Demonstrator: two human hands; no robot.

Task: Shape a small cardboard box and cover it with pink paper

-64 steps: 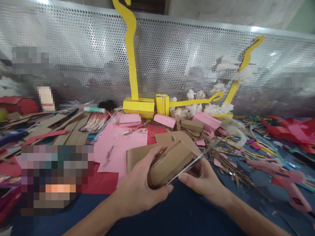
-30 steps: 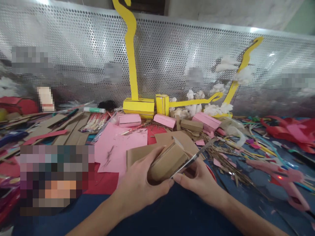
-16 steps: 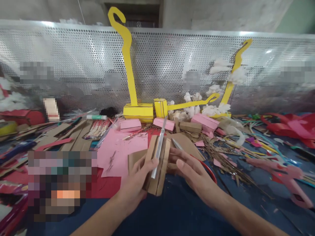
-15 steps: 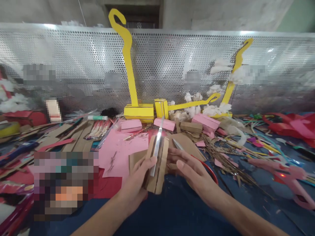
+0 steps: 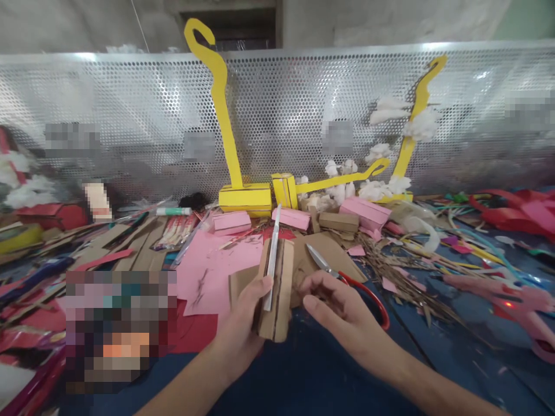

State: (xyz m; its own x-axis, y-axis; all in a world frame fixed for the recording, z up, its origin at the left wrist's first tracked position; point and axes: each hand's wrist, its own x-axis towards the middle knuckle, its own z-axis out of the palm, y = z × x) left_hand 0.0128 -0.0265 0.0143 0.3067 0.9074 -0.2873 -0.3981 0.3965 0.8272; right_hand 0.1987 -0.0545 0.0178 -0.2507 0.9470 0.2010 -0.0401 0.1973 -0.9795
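Note:
My left hand [image 5: 248,316] is closed round a small brown cardboard box [image 5: 281,289], folded lengthwise with dark seams. Its thumb presses a long, narrow silver blade [image 5: 273,254] flat along the box, with the tip pointing away from me. Just right of the box, my right hand [image 5: 340,312] hovers with loosely curled fingers, thumb apart and nothing visible in it. Behind that hand lie red-handled scissors [image 5: 321,261], their handle partly covered by it. Under and beyond the box are a brown cardboard sheet [image 5: 327,248] and pink paper [image 5: 217,271].
Yellow hooked cardboard shapes [image 5: 245,197] stand before a perforated metal panel [image 5: 277,104]. Pink boxes [image 5: 366,212] and brown scraps [image 5: 403,277] lie near the middle. A pink glue gun [image 5: 505,297], its light lit, rests at right. Markers [image 5: 173,211] and cardboard strips [image 5: 143,240] crowd the left.
My right hand has drawn slightly away from the box, its fingers curling in more. My left hand keeps the box and blade nearly in place. The view has shifted slightly.

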